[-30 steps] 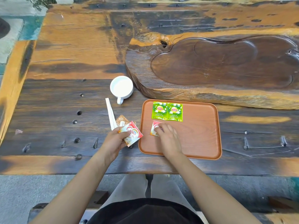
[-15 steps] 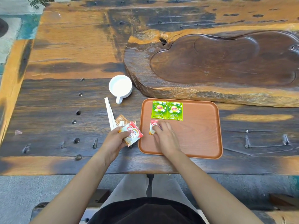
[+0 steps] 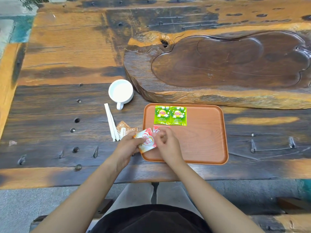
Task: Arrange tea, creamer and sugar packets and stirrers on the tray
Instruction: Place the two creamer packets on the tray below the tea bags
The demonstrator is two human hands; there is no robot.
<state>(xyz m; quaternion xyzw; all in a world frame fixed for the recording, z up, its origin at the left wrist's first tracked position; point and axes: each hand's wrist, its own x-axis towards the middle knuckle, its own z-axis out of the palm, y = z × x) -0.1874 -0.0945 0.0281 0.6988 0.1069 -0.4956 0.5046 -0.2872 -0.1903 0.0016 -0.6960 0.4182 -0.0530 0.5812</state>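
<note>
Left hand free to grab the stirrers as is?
Probably not yet: the left hand is holding a creamer packet. The stirrers lie uncovered on the table just beyond it, so the path looks open once it lets go.

Bare arms, dark top, pale trousers — the wearer seen from above.

Both forearms are uncovered from elbow to wrist, with no sleeve edge in view on either one. The left hand point(image 3: 125, 148) and the right hand point(image 3: 166, 145) are bare as well — no glove, ring, watch or band can be made out on either. At the bottom of the view a black garment covers the torso, its fabric plain, smooth and unmarked, its upper edge forming a broad curve. Just above that curve the legs show in light grey-white trousers, the two legs parted by a narrow dark gap that runs up the middle.
</note>
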